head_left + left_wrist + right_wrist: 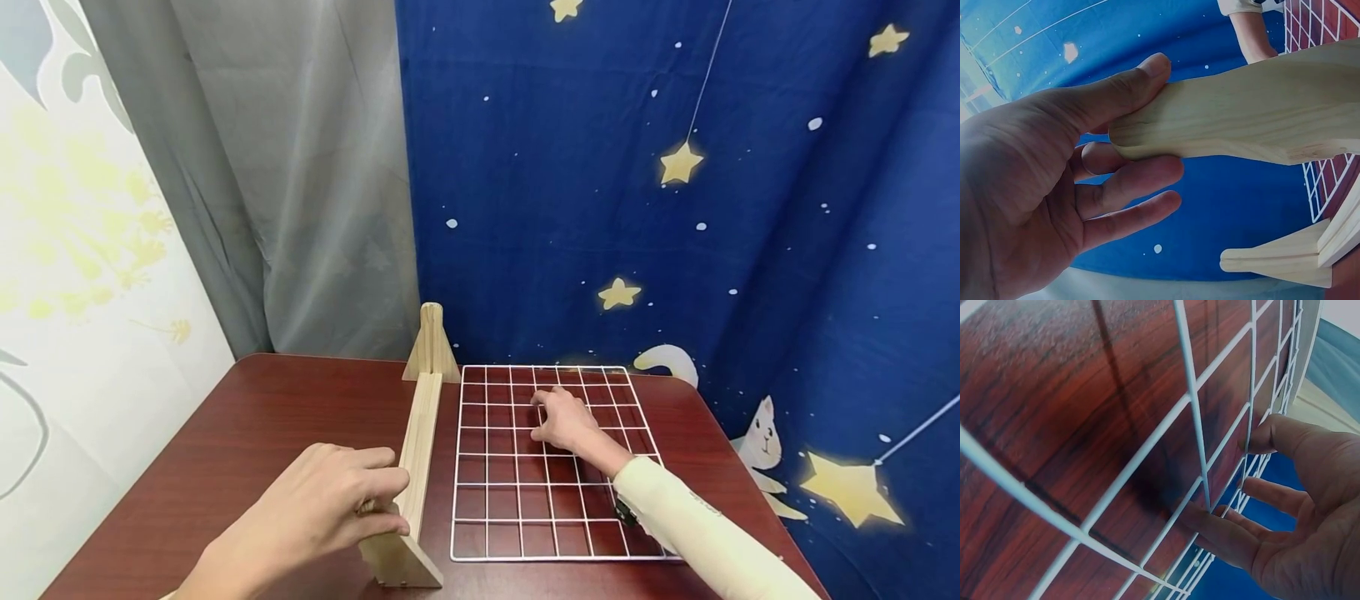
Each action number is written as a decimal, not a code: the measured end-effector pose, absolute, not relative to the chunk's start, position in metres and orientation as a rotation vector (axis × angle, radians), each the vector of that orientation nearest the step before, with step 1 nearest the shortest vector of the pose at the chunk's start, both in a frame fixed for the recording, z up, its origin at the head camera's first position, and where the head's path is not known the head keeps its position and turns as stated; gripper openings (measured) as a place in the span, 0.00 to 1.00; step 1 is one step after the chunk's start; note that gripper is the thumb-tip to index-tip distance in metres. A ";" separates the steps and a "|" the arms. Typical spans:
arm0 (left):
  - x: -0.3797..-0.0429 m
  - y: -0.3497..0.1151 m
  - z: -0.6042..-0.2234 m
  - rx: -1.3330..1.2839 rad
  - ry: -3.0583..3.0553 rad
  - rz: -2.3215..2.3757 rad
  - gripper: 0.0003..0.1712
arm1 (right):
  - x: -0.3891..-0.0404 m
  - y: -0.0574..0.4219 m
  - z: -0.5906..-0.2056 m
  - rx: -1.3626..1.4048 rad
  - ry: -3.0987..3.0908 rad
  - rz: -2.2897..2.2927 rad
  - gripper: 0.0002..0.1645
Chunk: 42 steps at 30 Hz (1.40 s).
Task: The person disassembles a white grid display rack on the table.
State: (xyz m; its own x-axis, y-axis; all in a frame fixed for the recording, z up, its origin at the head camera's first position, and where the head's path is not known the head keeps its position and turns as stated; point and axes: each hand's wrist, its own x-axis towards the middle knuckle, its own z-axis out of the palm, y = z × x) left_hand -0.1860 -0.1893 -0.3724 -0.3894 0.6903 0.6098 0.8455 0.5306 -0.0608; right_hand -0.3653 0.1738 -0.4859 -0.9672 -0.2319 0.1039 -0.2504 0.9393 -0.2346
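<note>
On the table sits a wooden stand, a long pale bar with an upright end piece at each end. My left hand grips the top of the near end piece, thumb on one face and forefinger on the other; the remaining fingers extend loosely below it in the left wrist view. To the right of the stand a white wire grid panel lies flat. My right hand is at the panel's far half, thumb and fingers spread apart among the wires. Whether its fingertips press on the wires is unclear.
The dark red wooden table carries both things. Behind it hang a blue curtain with stars and a grey curtain. The stand's far end piece rises near the table's back edge.
</note>
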 end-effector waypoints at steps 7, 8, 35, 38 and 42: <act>-0.187 -0.190 -0.372 -1.218 -2.190 -0.312 0.31 | -0.364 0.170 -0.488 0.360 -3.012 0.398 0.34; -0.188 -0.190 -0.372 -1.210 -2.185 -0.298 0.31 | -0.364 0.170 -0.488 0.356 -3.010 0.401 0.34; -0.193 -0.192 -0.378 -1.123 -2.066 -0.168 0.28 | -0.372 0.162 -0.485 0.341 -3.041 0.230 0.32; -0.194 -0.193 -0.378 -1.140 -2.062 -0.198 0.26 | -0.374 0.163 -0.486 0.344 -3.054 0.224 0.32; -0.197 -0.193 -0.378 -1.187 -1.976 -0.296 0.24 | -0.376 0.163 -0.488 0.331 -3.082 0.219 0.32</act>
